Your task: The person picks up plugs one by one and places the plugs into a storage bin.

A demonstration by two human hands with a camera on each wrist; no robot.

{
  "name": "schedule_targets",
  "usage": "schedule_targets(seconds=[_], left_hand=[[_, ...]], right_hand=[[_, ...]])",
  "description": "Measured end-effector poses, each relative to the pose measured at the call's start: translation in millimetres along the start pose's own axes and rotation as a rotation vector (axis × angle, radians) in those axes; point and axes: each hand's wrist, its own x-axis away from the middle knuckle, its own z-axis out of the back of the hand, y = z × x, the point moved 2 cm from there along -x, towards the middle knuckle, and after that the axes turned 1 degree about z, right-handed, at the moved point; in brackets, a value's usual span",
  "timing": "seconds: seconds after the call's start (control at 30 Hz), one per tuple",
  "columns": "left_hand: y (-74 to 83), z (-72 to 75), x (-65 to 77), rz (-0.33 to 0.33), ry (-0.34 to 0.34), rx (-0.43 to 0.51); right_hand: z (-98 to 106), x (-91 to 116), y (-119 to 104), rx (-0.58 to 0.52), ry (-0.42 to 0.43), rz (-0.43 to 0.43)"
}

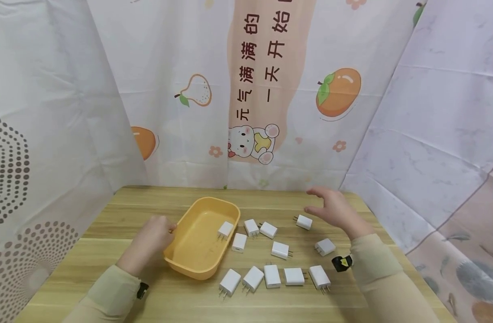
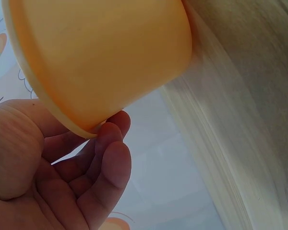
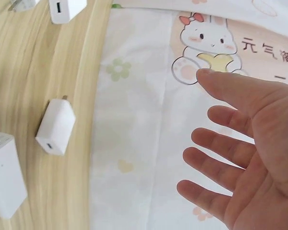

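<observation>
A yellow plastic basin (image 1: pixel 194 233) stands left of centre on the wooden table, with one white charger plug (image 1: pixel 225 229) inside near its right wall. My left hand (image 1: pixel 152 235) pinches the basin's left rim; in the left wrist view, the thumb side and curled fingers (image 2: pixel 116 165) close on the rim from both sides. My right hand (image 1: pixel 336 210) hovers at the far right with fingers apart and nothing in them. Nearest to it lies a white charger plug (image 1: pixel 304 222), which the right wrist view shows on the table, the plug (image 3: pixel 56 127) apart from the fingertips.
Several more white charger plugs lie right of the basin, among them a front-row plug (image 1: pixel 294 276) and one plug (image 1: pixel 325 246) near the right wrist. Patterned cloth (image 1: pixel 181 134) hangs behind the wooden table (image 1: pixel 149 202) and at both sides.
</observation>
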Motion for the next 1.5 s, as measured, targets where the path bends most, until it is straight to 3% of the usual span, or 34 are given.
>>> schedule_targets(seconds=[0.3, 0.53, 1.07, 1.5], left_hand=[[0.7, 1.1, -1.4, -0.015, 0.006, -0.008], [-0.9, -0.7, -0.5, -0.005, 0.01, -0.007], [-1.3, -1.9, -2.4, -0.008, -0.001, -0.007], [1.9, -0.4, 0.2, -0.012, 0.003, -0.017]], right_hand=[[-20.7, -0.5, 28.2, -0.024, -0.042, -0.079], [-41.0, -5.1, 43.0, -0.048, -0.094, -0.083], [-71.6, -5.5, 51.5, -0.09, -0.186, -0.164], [-87.9, -7.7, 55.3, 0.042, -0.213, -0.121]])
